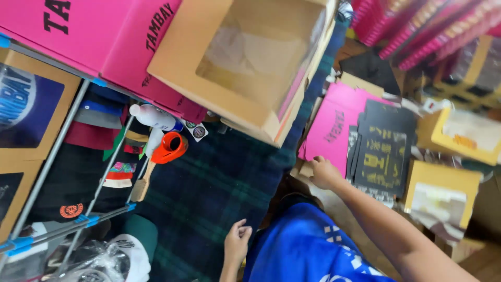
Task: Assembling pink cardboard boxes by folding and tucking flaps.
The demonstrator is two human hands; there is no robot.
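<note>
Right arm stretched out to flat pink card; left hand resting on plaid cloth.

The right hand [325,174], fingers curled, touches the lower edge of the pink card [331,128], beside a black printed sheet [384,149]. The left hand [237,242] lies loose and empty, fingers bent, on the plaid cloth [209,183]. A windowed box [245,62] lies beyond.

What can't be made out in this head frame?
- Right hand: fingertips lie at the edge of the flat pink box; a grip cannot be told.
- Left hand: rests on the plaid cloth, forearm cut by the bottom edge.
- Windowed cardboard box: film glare hides the inside.
- Orange tape dispenser: motion blur hides detail.
- Pink stacks: cut by the top edge.
</note>
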